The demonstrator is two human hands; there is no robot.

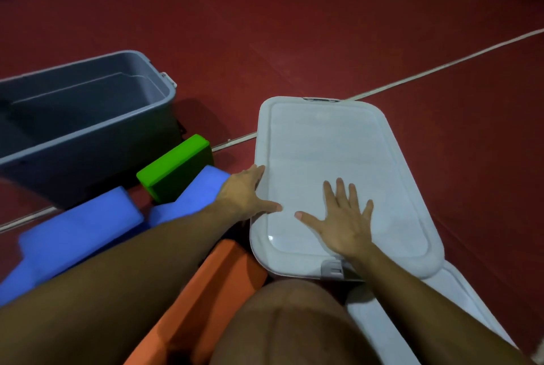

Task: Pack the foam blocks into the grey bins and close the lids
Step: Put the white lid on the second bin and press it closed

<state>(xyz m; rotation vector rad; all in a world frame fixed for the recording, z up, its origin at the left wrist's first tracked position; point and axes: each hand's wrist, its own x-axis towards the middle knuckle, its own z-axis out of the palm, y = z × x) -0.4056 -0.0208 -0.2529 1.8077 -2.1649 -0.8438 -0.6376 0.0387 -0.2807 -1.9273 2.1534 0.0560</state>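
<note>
A pale grey lid (338, 158) lies on a bin in front of me, covering it fully. My right hand (343, 222) rests flat on the lid with fingers spread. At the lid's left edge my left hand (245, 197) has its thumb on top and its fingers curled over the rim. An open grey bin (88, 132) with nothing visible inside stands at the far left. Loose on the floor between the bins lie a green foam block (173, 170), two blue foam blocks (79, 232) (197, 197) and an orange foam block (206, 285).
A second pale lid (391, 326) lies on the floor at the lower right, partly under my right arm. My knee (282, 326) fills the lower middle. The floor (294, 26) is dark red with a white line (441, 66) running across it.
</note>
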